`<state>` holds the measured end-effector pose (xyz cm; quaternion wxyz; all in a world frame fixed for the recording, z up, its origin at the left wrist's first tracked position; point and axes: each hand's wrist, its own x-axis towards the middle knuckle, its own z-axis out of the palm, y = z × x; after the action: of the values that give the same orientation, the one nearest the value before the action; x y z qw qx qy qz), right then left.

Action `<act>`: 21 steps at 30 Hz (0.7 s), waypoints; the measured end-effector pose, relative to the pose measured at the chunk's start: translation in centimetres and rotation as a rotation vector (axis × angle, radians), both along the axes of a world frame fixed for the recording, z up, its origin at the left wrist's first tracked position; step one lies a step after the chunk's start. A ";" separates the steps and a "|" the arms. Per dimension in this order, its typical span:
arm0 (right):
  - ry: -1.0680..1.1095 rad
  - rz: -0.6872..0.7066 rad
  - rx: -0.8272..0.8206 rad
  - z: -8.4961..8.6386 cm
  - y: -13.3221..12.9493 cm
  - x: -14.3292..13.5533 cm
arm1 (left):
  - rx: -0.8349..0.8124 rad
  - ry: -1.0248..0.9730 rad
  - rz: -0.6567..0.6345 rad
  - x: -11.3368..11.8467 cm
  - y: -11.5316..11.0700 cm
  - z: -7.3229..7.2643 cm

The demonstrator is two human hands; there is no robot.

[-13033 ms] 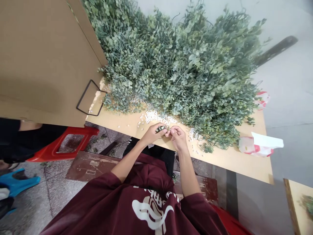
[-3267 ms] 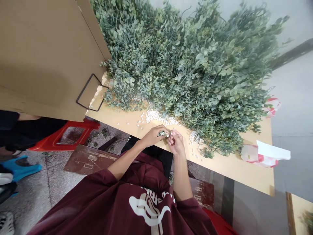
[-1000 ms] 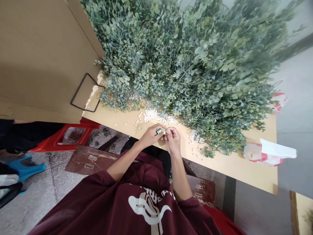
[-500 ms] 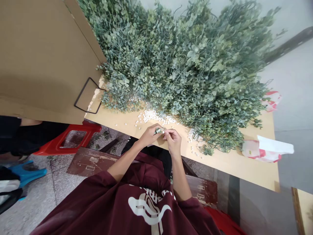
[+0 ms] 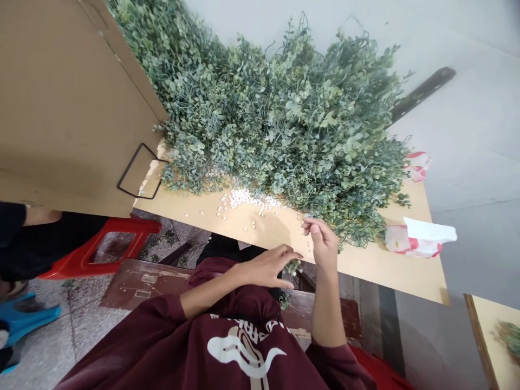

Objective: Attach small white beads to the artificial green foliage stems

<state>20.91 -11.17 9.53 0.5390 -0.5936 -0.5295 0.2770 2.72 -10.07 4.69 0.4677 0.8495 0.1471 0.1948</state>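
My left hand is open in front of the table edge, thumb and fingers spread apart. Just past its fingertips a small green sprig with white bits is in the air, apart from the fingers as far as I can see. My right hand is over the table with fingers curled and thumb pressed in; what is between the fingertips is too small to make out. Beyond it rises a large heap of artificial greenery. Small white pieces lie scattered along the heap's near side.
A cardboard box stands at the left, beside a dark wire frame. Red-and-white plastic packaging lies on the table at the right. A red stool and another person's dark-clothed leg are at the left.
My hands have parted. The left moved down and towards me, opening and letting go of the sprig; the right moved right towards the greenery. The view has shifted slightly.
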 end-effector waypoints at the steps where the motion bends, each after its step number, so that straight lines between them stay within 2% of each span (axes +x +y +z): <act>1: -0.010 -0.012 0.003 0.4 0.0 0.5 | 0.034 0.003 -0.037 0.4 -0.7 0.0; 3: -0.034 -0.026 -0.019 0.9 -0.1 1.2 | 0.089 -0.010 -0.041 0.6 -0.9 -0.1; 5: -0.053 -0.030 -0.073 0.8 -0.2 1.6 | 0.144 -0.024 0.040 0.3 0.3 -0.1; 8: -0.053 0.003 -0.196 -0.5 -0.4 1.6 | 0.302 0.002 0.253 -1.0 4.7 0.0; 11: -0.033 0.097 -0.313 -2.5 -0.2 0.7 | 0.499 0.154 0.413 -2.4 9.8 0.1; 13: -0.041 0.169 -0.345 -3.7 0.2 -0.3 | 0.619 0.259 0.422 -2.8 12.3 0.2; 15: -0.098 0.207 -0.348 -4.4 0.8 -1.4 | 0.688 0.344 0.400 -2.8 13.8 0.4; 18: -0.262 0.188 -0.361 -4.8 1.9 -2.5 | 0.741 0.449 0.370 -2.5 14.3 1.0; 21: -0.406 0.135 -0.386 -4.6 2.9 -3.0 | 0.736 0.443 0.363 -2.6 14.3 2.1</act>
<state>17.93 -8.30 4.89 0.2796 -0.6920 -0.6021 0.2835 0.10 4.21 6.81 0.0508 0.9407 0.3107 0.1266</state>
